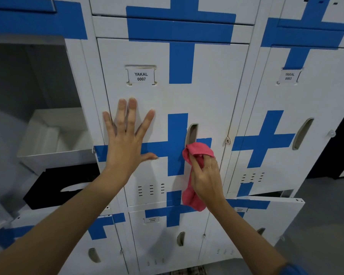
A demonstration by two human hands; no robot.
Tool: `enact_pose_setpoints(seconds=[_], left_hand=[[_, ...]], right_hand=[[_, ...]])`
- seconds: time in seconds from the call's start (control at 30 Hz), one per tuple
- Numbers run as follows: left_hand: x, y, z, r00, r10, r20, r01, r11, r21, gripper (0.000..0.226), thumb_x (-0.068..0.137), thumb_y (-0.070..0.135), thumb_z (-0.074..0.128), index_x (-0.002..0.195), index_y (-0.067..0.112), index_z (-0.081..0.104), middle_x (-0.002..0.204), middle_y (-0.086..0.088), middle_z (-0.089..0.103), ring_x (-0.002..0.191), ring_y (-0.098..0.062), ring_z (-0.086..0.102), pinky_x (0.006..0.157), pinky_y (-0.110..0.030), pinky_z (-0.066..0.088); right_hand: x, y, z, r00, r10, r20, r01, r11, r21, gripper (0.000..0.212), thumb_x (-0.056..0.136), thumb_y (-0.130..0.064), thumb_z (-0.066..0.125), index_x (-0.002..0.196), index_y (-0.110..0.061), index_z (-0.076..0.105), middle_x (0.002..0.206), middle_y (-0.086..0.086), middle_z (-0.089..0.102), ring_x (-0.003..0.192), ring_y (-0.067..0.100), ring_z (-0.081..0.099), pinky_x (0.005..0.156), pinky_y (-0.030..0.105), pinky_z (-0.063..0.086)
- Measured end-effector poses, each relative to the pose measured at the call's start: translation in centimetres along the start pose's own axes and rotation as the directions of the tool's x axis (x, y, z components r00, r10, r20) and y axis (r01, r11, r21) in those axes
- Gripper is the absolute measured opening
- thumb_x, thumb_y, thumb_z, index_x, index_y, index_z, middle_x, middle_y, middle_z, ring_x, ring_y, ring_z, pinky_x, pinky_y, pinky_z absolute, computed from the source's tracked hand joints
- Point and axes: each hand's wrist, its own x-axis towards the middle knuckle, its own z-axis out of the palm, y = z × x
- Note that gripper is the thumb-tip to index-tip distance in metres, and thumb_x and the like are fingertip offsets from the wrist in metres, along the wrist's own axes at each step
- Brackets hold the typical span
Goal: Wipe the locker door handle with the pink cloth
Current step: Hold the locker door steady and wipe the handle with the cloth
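Right hand (pixel 206 176) around pink cloth (pixel 197 153)

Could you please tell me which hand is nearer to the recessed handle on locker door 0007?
Right. The right hand presses the pink cloth against the handle's lower end; the left hand lies flat on the door, well aside.

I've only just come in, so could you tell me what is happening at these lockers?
A person is cleaning the locker door labelled YAKAL 0007. The left hand lies flat and open against the door, bracing it. The right hand grips a pink cloth and presses it to the lower end of the recessed door handle; the cloth's tail hangs below the hand. The locker to the left stands open.
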Motion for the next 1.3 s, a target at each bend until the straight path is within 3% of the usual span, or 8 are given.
enact_pose_setpoints(seconds=[0.1,0.17,0.3,0.43,0.63,0.8,1.03,1.3], left_hand=[[0.0,0.0,-0.1,1.0,0.0,0.004,0.0,1.0,0.01,0.128,0.06,0.089,0.042,0.151,0.025,-0.022,0.154,-0.021,-0.025,0.145,-0.044,-0.01,0.113,-0.065,0.003],[0.0,0.1,-0.1,1.0,0.0,0.005,0.0,1.0,0.023,0.128,0.06,0.09,0.041,0.151,0.024,-0.021,0.154,-0.021,-0.024,0.145,-0.044,-0.01,0.113,-0.065,0.005],[-0.1,0.1,-0.1,1.0,-0.003,-0.007,0.003,1.0,0.017,0.13,0.059,0.089,0.044,0.151,0.024,-0.021,0.155,-0.021,-0.023,0.143,-0.043,-0.016,0.113,-0.066,0.008],[-0.1,0.1,-0.1,1.0,-0.003,-0.013,0.003,1.0,0.018,0.131,0.059,0.089,0.046,0.152,0.024,-0.02,0.154,-0.022,-0.03,0.144,-0.043,-0.017,0.114,-0.067,0.008],[-0.1,-0.1,0.2,1.0,0.006,-0.024,-0.005,1.0,0.017,0.126,0.058,0.089,0.034,0.152,0.024,-0.019,0.154,-0.021,-0.03,0.144,-0.043,-0.014,0.113,-0.066,0.005],[0.1,0.0,0.3,1.0,0.008,-0.014,-0.007,1.0,0.012,0.123,0.058,0.088,0.029,0.152,0.024,-0.018,0.154,-0.021,-0.032,0.144,-0.043,-0.017,0.113,-0.066,0.004],[-0.1,0.1,-0.2,1.0,-0.015,0.008,0.015,0.998,0.056,0.131,0.059,0.09,0.042,0.152,0.023,-0.02,0.154,-0.023,-0.029,0.144,-0.044,-0.016,0.113,-0.066,0.003],[-0.1,0.2,-0.3,1.0,-0.012,0.006,0.012,0.999,0.047,0.131,0.059,0.09,0.044,0.152,0.023,-0.02,0.154,-0.023,-0.03,0.145,-0.044,-0.012,0.113,-0.066,0.003]], right_hand=[[0.2,-1.0,-0.5,1.0,0.0,0.024,0.001,0.999,-0.042,0.049,0.101,-0.048,0.02,0.138,-0.031,0.046,0.146,0.001,0.039,0.135,0.014,0.025,0.099,-0.001,0.001],[0.3,-1.7,-1.1,0.996,0.064,0.054,-0.064,0.998,0.008,0.042,0.102,-0.037,0.03,0.135,-0.02,0.051,0.14,0.008,0.045,0.129,0.02,0.035,0.108,0.017,0.02],[1.1,-2.8,-1.9,0.965,0.263,-0.02,-0.25,0.936,0.249,0.023,0.093,-0.017,0.057,0.113,-0.027,0.053,0.102,-0.001,0.057,0.084,0.02,0.061,0.073,0.036,0.058],[2.3,-4.2,-3.2,0.951,0.304,-0.06,-0.265,0.899,0.349,0.014,0.096,-0.044,0.049,0.11,-0.041,0.046,0.103,-0.007,0.052,0.089,0.009,0.057,0.073,0.027,0.053],[4.8,-3.9,-2.8,0.932,0.33,-0.151,-0.241,0.873,0.423,0.038,0.098,-0.033,0.048,0.13,-0.014,0.05,0.112,-0.023,0.034,0.104,-0.023,0.034,0.08,-0.002,0.034],[5.2,-4.2,-3.9,0.876,0.482,0.013,-0.42,0.75,0.512,0.053,0.092,-0.059,0.043,0.131,-0.023,0.047,0.13,-0.005,0.047,0.121,0.011,0.043,0.103,0.028,0.038],[3.4,-4.1,-4.2,0.937,0.326,0.124,-0.348,0.889,0.297,0.045,0.103,-0.037,0.028,0.14,-0.015,0.043,0.144,0.008,0.041,0.133,0.023,0.034,0.112,0.036,0.026],[1.9,-4.8,-1.7,0.895,0.442,0.058,-0.439,0.85,0.291,0.03,0.1,-0.021,0.041,0.13,-0.015,0.044,0.1,-0.002,0.059,0.073,0.009,0.052,0.061,0.013,0.04]])
